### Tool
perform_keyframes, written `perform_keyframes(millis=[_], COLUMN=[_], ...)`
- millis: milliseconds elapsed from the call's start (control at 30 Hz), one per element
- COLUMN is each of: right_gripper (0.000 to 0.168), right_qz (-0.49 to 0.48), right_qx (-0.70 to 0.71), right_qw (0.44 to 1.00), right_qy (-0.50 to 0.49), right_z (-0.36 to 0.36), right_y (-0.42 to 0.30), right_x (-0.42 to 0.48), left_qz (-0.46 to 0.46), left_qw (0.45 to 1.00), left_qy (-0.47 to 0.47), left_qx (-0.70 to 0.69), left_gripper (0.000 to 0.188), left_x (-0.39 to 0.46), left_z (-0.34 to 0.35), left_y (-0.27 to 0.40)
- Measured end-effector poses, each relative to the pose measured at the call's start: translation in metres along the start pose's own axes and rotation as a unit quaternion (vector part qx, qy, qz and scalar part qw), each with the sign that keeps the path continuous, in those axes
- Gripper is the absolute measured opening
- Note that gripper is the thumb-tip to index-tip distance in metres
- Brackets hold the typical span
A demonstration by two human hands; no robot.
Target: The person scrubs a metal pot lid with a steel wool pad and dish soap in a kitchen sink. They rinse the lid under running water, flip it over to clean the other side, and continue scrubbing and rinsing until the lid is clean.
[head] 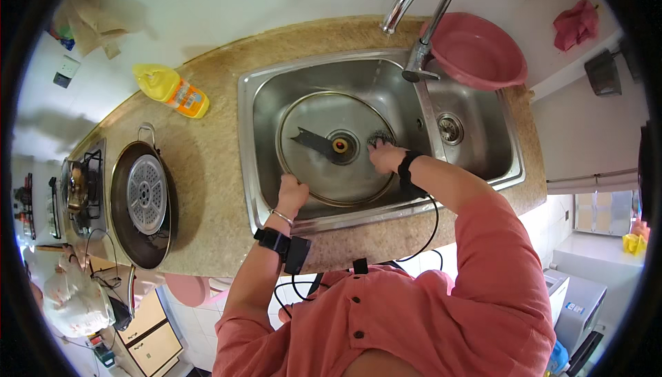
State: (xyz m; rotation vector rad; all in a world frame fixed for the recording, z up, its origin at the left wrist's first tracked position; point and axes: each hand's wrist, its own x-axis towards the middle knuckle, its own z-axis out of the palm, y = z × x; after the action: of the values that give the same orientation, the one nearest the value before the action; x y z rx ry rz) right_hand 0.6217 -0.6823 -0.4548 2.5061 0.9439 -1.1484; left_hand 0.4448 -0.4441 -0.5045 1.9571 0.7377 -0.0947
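Note:
A round glass pan lid [323, 185] with a metal rim and a dark handle strip bearing a knob [340, 144] lies in the larger basin of a stainless steel sink [248, 139]. My left hand [292, 196] grips the lid's rim at the lower left. On the lid's right side, my right hand [385, 155] holds a steel wool scourer [381, 138] against the glass near the rim. Whether the knob is above or beneath the glass is hard to tell. The drain lies below the lid's middle.
A chrome faucet [420, 51] stands behind the sink, beside a pink plastic basin [481, 51]. To the left are a yellow bottle [173, 91] and a large pan [121, 216] holding a perforated steamer plate [147, 194]. A gas stove [95, 185] is farther left. Black cables hang from my wrists.

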Motion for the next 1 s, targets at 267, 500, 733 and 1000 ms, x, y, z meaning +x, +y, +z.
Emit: perform_keyframes(millis=[267, 500, 733, 1000], right_gripper=[0.031, 0.008, 0.014, 0.008], right_qz=[0.018, -0.153, -0.103, -0.106], right_qx=[-0.072, 0.031, -0.072, -0.218], right_qw=[0.997, 0.988, 0.992, 0.968], right_qy=[-0.037, 0.019, 0.024, 0.058], right_z=[-0.043, -0.001, -0.019, -0.018], right_y=[0.036, 0.043, 0.052, 0.048], right_x=[0.027, 0.001, 0.015, 0.015], left_qz=[-0.068, -0.080, -0.084, -0.091], left_qw=[0.993, 0.991, 0.990, 0.985], left_qy=[-0.094, -0.078, -0.085, -0.095], left_qx=[-0.014, -0.069, -0.077, -0.109], left_gripper=[0.031, 0.025, 0.025, 0.025], left_x=[-0.025, -0.018, -0.028, -0.031], left_z=[-0.024, -0.019, -0.028, -0.031], left_y=[0.061, 0.046, 0.069, 0.080])
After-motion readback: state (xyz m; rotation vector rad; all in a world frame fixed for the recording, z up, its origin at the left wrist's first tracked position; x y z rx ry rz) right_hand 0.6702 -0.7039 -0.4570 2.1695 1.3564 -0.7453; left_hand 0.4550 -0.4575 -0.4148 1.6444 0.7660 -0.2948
